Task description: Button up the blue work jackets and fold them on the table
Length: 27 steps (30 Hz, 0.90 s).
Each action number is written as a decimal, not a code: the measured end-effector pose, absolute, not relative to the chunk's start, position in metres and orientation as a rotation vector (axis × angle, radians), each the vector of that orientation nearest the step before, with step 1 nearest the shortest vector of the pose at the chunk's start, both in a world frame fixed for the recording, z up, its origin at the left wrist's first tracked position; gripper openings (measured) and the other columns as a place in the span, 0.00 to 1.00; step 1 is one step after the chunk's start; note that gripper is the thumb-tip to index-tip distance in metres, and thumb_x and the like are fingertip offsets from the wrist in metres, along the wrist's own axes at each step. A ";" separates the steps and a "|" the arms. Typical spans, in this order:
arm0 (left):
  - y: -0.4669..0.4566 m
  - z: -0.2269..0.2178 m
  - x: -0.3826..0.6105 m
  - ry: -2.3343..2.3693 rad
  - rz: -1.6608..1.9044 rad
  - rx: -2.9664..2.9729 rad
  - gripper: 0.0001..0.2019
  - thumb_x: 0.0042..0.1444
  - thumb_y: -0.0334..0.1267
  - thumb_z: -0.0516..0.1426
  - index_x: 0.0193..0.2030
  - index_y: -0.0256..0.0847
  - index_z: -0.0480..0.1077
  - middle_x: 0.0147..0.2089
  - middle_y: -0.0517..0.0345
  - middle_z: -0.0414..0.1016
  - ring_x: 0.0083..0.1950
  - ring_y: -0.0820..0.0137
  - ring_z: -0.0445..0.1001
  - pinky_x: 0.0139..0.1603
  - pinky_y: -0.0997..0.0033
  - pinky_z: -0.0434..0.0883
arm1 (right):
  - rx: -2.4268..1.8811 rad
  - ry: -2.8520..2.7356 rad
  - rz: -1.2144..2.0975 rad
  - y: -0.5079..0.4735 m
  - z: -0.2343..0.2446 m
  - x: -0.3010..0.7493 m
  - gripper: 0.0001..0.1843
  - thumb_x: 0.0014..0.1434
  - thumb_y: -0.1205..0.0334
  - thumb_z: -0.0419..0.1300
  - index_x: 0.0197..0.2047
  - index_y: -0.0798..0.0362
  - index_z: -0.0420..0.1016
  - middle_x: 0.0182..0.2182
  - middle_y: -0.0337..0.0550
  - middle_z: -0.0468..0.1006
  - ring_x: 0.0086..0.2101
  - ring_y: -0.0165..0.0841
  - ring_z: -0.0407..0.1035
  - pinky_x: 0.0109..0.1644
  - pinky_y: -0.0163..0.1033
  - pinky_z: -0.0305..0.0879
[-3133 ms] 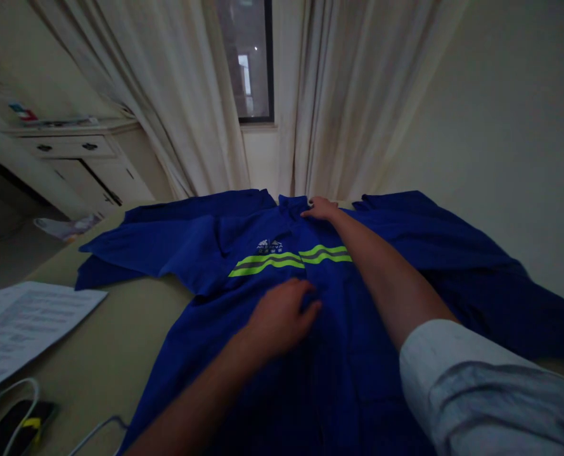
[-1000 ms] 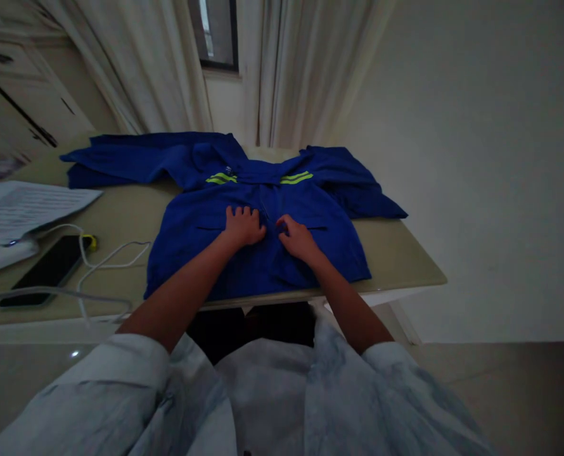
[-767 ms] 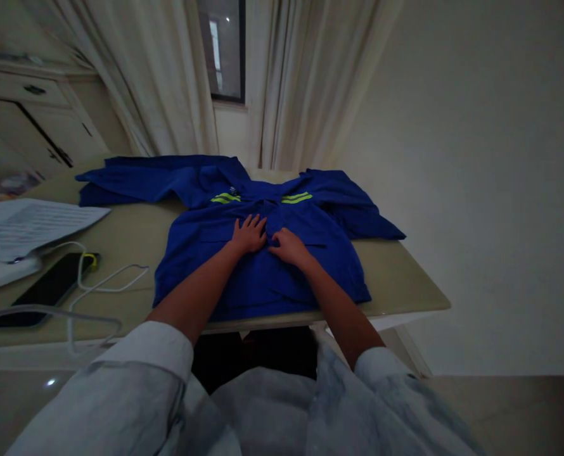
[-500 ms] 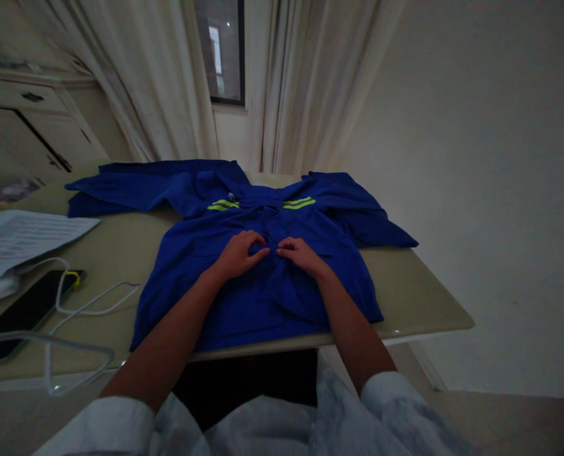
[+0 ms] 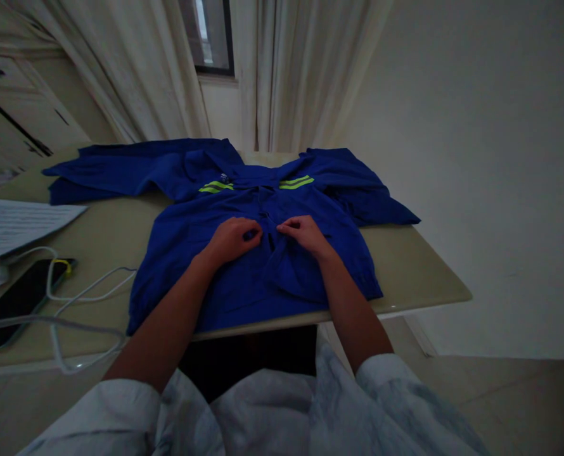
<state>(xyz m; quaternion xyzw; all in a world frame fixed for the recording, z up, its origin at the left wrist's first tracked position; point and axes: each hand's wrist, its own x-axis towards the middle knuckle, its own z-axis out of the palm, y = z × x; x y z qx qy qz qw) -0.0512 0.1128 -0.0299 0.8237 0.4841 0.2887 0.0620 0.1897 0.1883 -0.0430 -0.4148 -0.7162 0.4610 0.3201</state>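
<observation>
Blue jacket [image 5: 248, 291] lies spread on table [image 5: 405, 272] (yellow-green stripes [image 5: 296, 183] toward far side); your left hand [image 5: 237, 239] and right hand [image 5: 307, 234], thumbs against fingers, pinch it mid-front.

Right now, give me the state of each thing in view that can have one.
Blue jacket, spread front up on the table, front parted midway
Left hand, fingers curled at the jacket's front, grip unclear
Right hand, thumb and forefinger pinched on the front edge
Phone, flat, screen up and dark
White cable, lying in loose loops
Printed paper, print side up
Curtains, parted at the window
</observation>
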 end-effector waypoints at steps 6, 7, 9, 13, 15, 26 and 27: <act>0.112 -0.034 -0.048 1.352 0.932 2.527 0.09 0.67 0.41 0.56 0.45 0.43 0.78 0.45 0.54 0.83 0.48 0.64 0.78 0.55 0.63 0.71 | -0.983 -1.760 1.407 0.184 -0.041 0.183 0.20 0.50 0.44 0.71 0.34 0.54 0.82 0.32 0.40 0.80 0.33 0.31 0.70 0.41 0.37 0.64; 0.113 -0.036 -0.047 1.354 0.860 2.545 0.10 0.67 0.40 0.56 0.46 0.44 0.78 0.46 0.53 0.83 0.49 0.63 0.79 0.55 0.62 0.71 | -0.977 -1.744 1.399 0.183 -0.040 0.182 0.19 0.51 0.45 0.71 0.34 0.54 0.82 0.33 0.40 0.81 0.33 0.31 0.69 0.41 0.37 0.64; 0.114 -0.039 -0.045 1.390 0.726 2.574 0.10 0.67 0.41 0.55 0.47 0.44 0.78 0.45 0.54 0.83 0.47 0.62 0.80 0.54 0.61 0.72 | -0.973 -1.737 1.388 0.180 -0.040 0.180 0.18 0.51 0.46 0.71 0.33 0.54 0.81 0.35 0.41 0.81 0.33 0.30 0.69 0.40 0.36 0.64; 0.114 -0.041 -0.046 1.426 0.659 2.597 0.11 0.68 0.42 0.55 0.48 0.45 0.79 0.45 0.53 0.84 0.45 0.61 0.80 0.50 0.62 0.72 | -1.018 -1.901 1.412 0.177 -0.040 0.180 0.15 0.49 0.54 0.72 0.37 0.54 0.82 0.31 0.39 0.80 0.32 0.31 0.71 0.38 0.36 0.64; 0.114 -0.040 -0.047 1.418 0.694 2.581 0.11 0.69 0.42 0.55 0.47 0.45 0.79 0.44 0.54 0.84 0.44 0.63 0.80 0.50 0.63 0.72 | -1.082 -2.011 1.285 0.177 -0.041 0.180 0.12 0.49 0.61 0.70 0.38 0.54 0.82 0.31 0.39 0.80 0.32 0.31 0.70 0.37 0.36 0.64; 0.110 -0.034 -0.044 1.485 0.664 2.568 0.10 0.67 0.42 0.56 0.45 0.45 0.79 0.39 0.55 0.83 0.41 0.64 0.79 0.47 0.65 0.71 | -0.943 -2.144 0.826 0.172 -0.045 0.166 0.04 0.54 0.67 0.66 0.36 0.53 0.81 0.41 0.44 0.80 0.41 0.34 0.73 0.47 0.38 0.67; 0.110 -0.034 -0.043 1.495 0.633 2.575 0.10 0.67 0.42 0.56 0.46 0.45 0.79 0.39 0.55 0.82 0.41 0.63 0.79 0.46 0.65 0.71 | -0.938 -2.149 0.816 0.171 -0.045 0.166 0.04 0.55 0.68 0.65 0.36 0.53 0.81 0.41 0.44 0.79 0.41 0.34 0.73 0.46 0.38 0.67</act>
